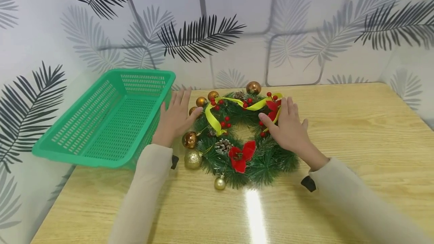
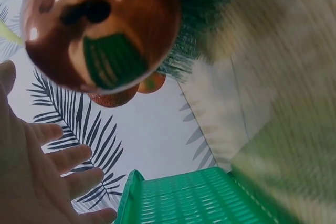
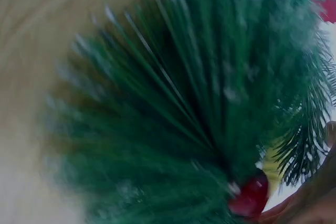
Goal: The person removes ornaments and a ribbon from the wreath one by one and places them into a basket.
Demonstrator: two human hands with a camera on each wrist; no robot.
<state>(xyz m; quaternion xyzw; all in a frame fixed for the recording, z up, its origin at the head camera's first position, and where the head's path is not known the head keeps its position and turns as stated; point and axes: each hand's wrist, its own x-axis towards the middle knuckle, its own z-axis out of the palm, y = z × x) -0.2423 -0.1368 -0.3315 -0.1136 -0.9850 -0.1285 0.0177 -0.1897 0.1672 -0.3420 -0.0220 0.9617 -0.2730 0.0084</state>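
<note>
A green wreath (image 1: 266, 165) lies on the table, trimmed with a yellow ribbon (image 1: 211, 119), red flowers (image 1: 242, 156), red berries (image 1: 226, 122) and pine cones (image 1: 223, 146). Gold and copper baubles (image 1: 193, 159) sit along its left edge. My left hand (image 1: 176, 118) is held with straight, spread fingers between the wreath and a green basket (image 1: 149, 138); a copper bauble (image 2: 100, 30) looms close in the left wrist view. Over the wreath's right side, my right hand (image 1: 288, 127) has its fingers extended. Whether it touches the greenery, I cannot tell.
The green plastic basket stands tilted at the left, its slotted inside showing nothing in it. Behind the wood-grain table (image 1: 359, 134) rises a wall (image 1: 244, 59) with a leaf pattern. One copper bauble (image 1: 253, 88) lies at the wreath's far edge.
</note>
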